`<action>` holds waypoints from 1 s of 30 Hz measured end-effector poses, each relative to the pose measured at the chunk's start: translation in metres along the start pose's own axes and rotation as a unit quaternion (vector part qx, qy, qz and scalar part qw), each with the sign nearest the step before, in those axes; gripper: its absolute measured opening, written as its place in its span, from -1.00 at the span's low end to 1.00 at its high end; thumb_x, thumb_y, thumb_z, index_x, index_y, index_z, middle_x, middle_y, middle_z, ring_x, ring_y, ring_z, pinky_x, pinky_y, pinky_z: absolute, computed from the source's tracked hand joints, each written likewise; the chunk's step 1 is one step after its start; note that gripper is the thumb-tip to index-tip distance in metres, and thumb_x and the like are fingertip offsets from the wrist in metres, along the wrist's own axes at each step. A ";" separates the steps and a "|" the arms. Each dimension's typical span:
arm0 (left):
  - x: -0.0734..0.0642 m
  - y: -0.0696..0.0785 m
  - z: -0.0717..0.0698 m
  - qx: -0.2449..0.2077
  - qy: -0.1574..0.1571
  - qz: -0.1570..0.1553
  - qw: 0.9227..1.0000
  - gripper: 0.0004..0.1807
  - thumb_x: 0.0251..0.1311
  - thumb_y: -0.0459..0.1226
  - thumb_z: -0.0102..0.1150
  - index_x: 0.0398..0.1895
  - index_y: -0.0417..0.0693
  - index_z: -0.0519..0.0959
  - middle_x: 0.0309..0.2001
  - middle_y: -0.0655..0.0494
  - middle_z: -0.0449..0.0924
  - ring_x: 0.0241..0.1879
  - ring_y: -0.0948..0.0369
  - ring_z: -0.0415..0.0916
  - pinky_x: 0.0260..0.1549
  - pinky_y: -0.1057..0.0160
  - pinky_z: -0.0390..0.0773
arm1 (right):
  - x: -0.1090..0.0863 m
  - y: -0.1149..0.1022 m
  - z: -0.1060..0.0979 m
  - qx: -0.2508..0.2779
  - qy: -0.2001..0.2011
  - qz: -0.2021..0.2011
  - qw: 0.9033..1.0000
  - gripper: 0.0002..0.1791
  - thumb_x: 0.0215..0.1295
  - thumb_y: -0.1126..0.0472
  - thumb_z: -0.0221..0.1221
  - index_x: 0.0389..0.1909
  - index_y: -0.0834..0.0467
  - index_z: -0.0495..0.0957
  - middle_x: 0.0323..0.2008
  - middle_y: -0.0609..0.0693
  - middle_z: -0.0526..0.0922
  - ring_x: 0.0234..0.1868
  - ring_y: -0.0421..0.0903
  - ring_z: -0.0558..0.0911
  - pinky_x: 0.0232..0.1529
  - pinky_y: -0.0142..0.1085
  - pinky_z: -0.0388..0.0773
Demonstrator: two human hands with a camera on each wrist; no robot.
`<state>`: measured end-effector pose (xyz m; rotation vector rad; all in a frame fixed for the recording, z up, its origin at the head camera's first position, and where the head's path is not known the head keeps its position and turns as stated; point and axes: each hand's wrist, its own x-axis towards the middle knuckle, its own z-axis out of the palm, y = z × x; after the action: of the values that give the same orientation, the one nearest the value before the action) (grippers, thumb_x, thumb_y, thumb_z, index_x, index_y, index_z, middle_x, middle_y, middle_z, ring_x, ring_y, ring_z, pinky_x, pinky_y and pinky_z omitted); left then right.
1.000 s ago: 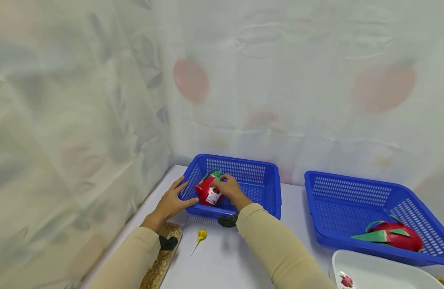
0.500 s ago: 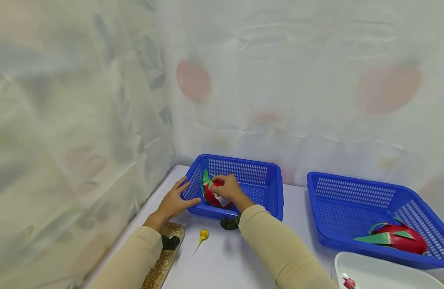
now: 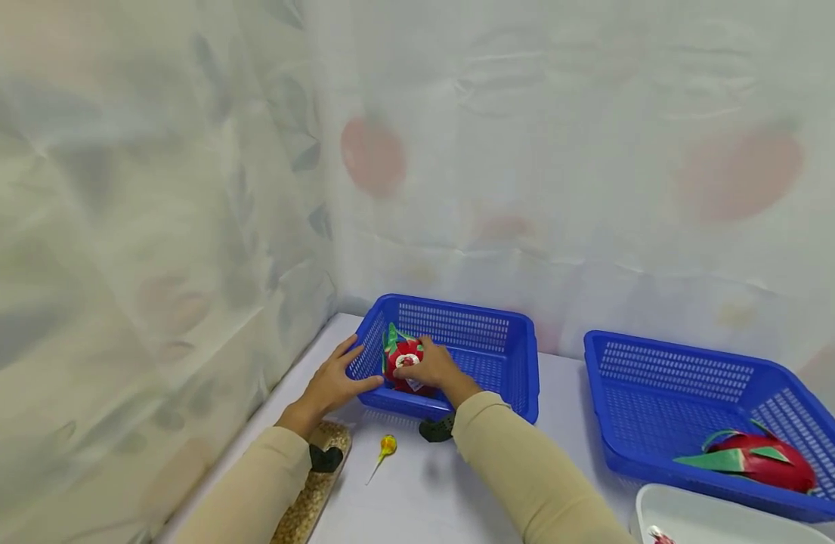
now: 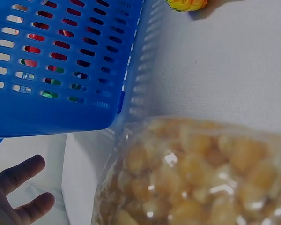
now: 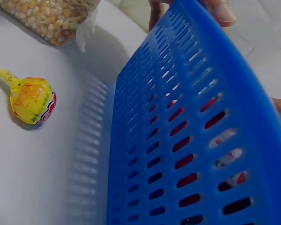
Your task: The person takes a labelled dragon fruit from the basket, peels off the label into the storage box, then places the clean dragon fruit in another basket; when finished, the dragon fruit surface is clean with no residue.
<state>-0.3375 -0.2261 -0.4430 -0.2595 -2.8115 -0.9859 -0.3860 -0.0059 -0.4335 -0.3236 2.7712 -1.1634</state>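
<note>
In the head view my right hand (image 3: 439, 368) reaches into the left blue basket (image 3: 485, 370) and holds a red dragon fruit (image 3: 406, 346) with green scales. A round white sticker shows on its near side, beside my thumb. My left hand (image 3: 330, 387) rests at the basket's left front corner, fingers spread along the left rim and thumb lying over the front rim. Two of its fingertips show below the basket corner in the left wrist view. Through the basket slots in the right wrist view, bits of red are visible; the right fingers are hidden there.
On the table in front of the basket lies a yellow-wrapped lollipop (image 3: 387, 446). A clear bag of corn kernels (image 3: 315, 491) sits under my left forearm. At right stand another blue basket (image 3: 648, 378) with a second dragon fruit (image 3: 774, 465), and a white tray (image 3: 723, 521).
My right hand has turned the dragon fruit inside the basket; its printed label faced me earlier, now the round sticker does. My left hand has stayed at the basket corner.
</note>
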 end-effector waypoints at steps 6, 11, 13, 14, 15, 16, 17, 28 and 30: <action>0.002 0.001 0.000 0.006 0.010 0.003 1.000 0.09 -0.08 0.36 0.24 0.44 -0.08 0.26 0.50 0.09 -0.03 0.40 -0.15 0.00 0.16 -0.31 0.18 | 0.000 -0.002 0.003 -0.016 -0.041 -0.023 0.999 0.02 -0.02 -0.18 0.41 0.38 0.16 0.16 0.04 0.17 0.50 0.03 0.13 0.50 0.04 0.04 0.48; 0.000 0.001 0.001 0.007 0.011 0.002 1.000 0.10 -0.09 0.36 0.25 0.43 -0.10 0.26 0.50 0.08 -0.03 0.39 -0.17 0.01 0.14 -0.32 0.19 | -0.002 -0.002 0.004 0.020 -0.063 -0.012 0.998 0.02 0.00 -0.16 0.41 0.39 0.15 0.13 0.05 0.16 0.49 0.01 0.13 0.52 0.05 0.05 0.47; 0.000 0.002 0.001 0.006 0.012 0.002 1.000 0.09 -0.09 0.35 0.26 0.43 -0.10 0.26 0.50 0.08 -0.02 0.39 -0.17 0.02 0.14 -0.32 0.20 | -0.001 -0.001 0.004 0.043 -0.063 -0.009 0.997 -0.01 0.02 -0.14 0.40 0.37 0.17 0.14 0.04 0.16 0.49 0.01 0.14 0.52 0.05 0.05 0.48; -0.001 0.002 0.001 0.006 0.011 0.002 1.000 0.09 -0.09 0.35 0.26 0.43 -0.10 0.26 0.50 0.08 -0.02 0.39 -0.17 0.02 0.14 -0.32 0.20 | 0.000 0.000 0.004 0.051 -0.062 -0.007 0.997 -0.03 0.04 -0.14 0.39 0.37 0.17 0.15 0.03 0.16 0.49 0.00 0.14 0.52 0.04 0.05 0.48; 0.000 0.003 0.001 0.005 0.012 0.001 1.000 0.09 -0.09 0.35 0.26 0.43 -0.10 0.26 0.50 0.08 -0.02 0.39 -0.16 0.01 0.15 -0.31 0.20 | 0.000 0.000 0.004 0.063 -0.061 -0.006 0.996 -0.05 0.05 -0.12 0.39 0.35 0.18 0.16 0.03 0.16 0.49 0.00 0.13 0.52 0.04 0.04 0.48; 0.000 0.003 0.000 0.004 0.012 0.001 1.000 0.08 -0.09 0.34 0.27 0.43 -0.10 0.26 0.50 0.07 -0.02 0.39 -0.17 0.01 0.15 -0.31 0.20 | 0.001 0.000 0.004 0.078 -0.060 -0.005 0.995 -0.08 0.06 -0.09 0.39 0.34 0.19 0.18 0.02 0.16 0.49 -0.01 0.13 0.53 0.04 0.04 0.49; 0.000 0.003 0.000 0.004 0.012 0.002 1.000 0.08 -0.08 0.33 0.27 0.43 -0.11 0.26 0.49 0.06 -0.02 0.39 -0.17 0.01 0.15 -0.31 0.21 | 0.002 0.001 0.004 0.089 -0.057 -0.003 0.994 -0.09 0.07 -0.08 0.39 0.34 0.20 0.19 0.01 0.17 0.49 -0.02 0.13 0.53 0.03 0.03 0.50; 0.000 0.003 0.002 -0.003 0.008 -0.008 1.000 0.07 -0.08 0.30 0.29 0.44 -0.09 0.25 0.50 0.05 -0.04 0.40 -0.18 0.00 0.15 -0.32 0.18 | 0.000 0.009 -0.011 0.210 -0.035 0.064 0.975 -0.15 0.05 0.01 0.38 0.37 0.13 0.28 0.03 0.18 0.49 -0.09 0.13 0.56 -0.17 -0.01 0.61; 0.000 0.001 0.003 -0.002 0.007 -0.010 1.000 0.08 -0.09 0.32 0.29 0.44 -0.07 0.25 0.50 0.06 -0.04 0.40 -0.17 -0.01 0.16 -0.32 0.17 | -0.001 0.013 -0.017 0.243 -0.032 0.076 0.967 -0.13 0.03 0.03 0.39 0.38 0.11 0.28 0.03 0.19 0.49 -0.13 0.13 0.58 -0.25 -0.04 0.63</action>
<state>-0.3370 -0.2233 -0.4443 -0.2235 -2.8043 -0.9946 -0.3904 0.0148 -0.4310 -0.0914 2.3023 -1.6906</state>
